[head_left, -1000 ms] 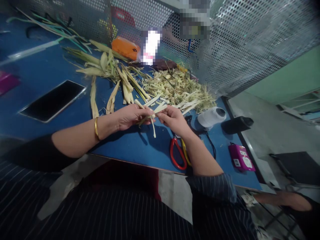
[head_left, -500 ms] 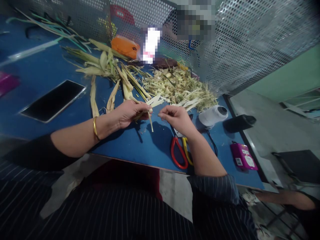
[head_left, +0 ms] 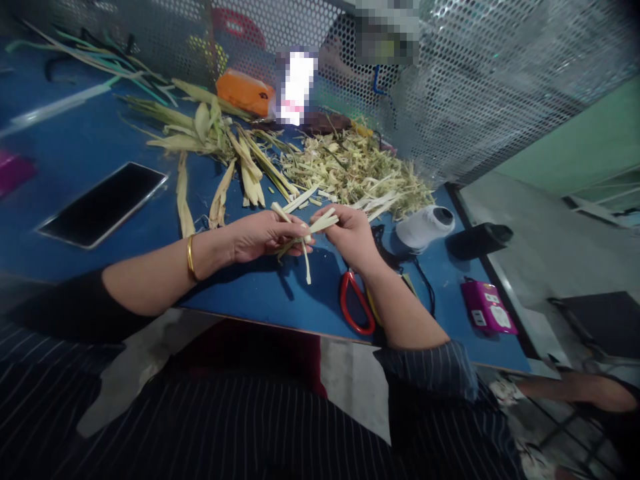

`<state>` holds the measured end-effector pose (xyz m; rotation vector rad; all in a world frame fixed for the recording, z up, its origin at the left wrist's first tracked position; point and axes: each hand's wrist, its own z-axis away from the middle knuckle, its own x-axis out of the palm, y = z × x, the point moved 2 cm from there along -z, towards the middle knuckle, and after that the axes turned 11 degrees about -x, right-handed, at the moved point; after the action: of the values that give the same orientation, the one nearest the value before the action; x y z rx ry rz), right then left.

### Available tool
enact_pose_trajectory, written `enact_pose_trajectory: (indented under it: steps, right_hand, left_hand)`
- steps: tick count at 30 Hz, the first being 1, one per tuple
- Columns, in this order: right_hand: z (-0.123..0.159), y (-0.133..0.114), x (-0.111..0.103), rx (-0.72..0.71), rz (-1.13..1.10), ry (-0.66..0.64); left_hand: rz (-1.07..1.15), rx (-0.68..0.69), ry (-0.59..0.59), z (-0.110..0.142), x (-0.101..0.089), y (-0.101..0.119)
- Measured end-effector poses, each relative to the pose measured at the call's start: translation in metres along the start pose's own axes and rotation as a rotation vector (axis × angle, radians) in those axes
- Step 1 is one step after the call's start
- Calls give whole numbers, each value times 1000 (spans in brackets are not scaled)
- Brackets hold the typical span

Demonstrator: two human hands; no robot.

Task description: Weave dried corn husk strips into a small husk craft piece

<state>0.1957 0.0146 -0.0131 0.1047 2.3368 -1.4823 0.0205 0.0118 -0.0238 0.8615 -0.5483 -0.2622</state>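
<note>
Pale strips of dried corn husk (head_left: 320, 224) cross one another between my hands, above the table's front part. My left hand (head_left: 257, 236), with a gold bangle on the wrist, pinches them where they cross, thumb on top. One strip hangs down below its fingertips. From the other side, my right hand (head_left: 350, 233) has its fingers closed at the strips' right ends; its fingertips are partly hidden. Under the right forearm lie scissors (head_left: 345, 308) with a red and a yellow handle loop, partly covered by the arm.
Beyond my hands lie a heap of husk shreds (head_left: 345, 160) and whole husks (head_left: 207, 130). A white thread cone (head_left: 423, 228), a black cylinder (head_left: 477, 241) and a purple box (head_left: 487, 307) are at right. A phone (head_left: 103, 203) lies left. A perforated metal screen (head_left: 460, 87) borders the back.
My right hand has come up to the bundle and closed on the strips. The strips have turned, their ends now pointing right across its fingers. My left hand still holds them.
</note>
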Motion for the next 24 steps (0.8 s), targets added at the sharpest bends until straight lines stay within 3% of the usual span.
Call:
enact_pose_trajectory:
  steps: [6,9,13,18,21,24]
  right_hand:
    - [0,1,-1,87,-51,-60]
    - [-1,3,-5,68,33,-115]
    - [0,-3,-11,-94,330,-151]
    - [9,-23,-4,-414,545,-181]
    - [13,-31,1,-504,652,-192]
    - [11,-30,0,-477,658,-216]
  left_hand:
    - [45,138,140,1,-4,6]
    - [60,177,203,3,-4,9]
    - [37,256,300,4,-6,10]
    - [-66,353,388,2,-8,7]
    - [-214,349,367,4,-5,6]
    - [-353,263,248,7,0,3]
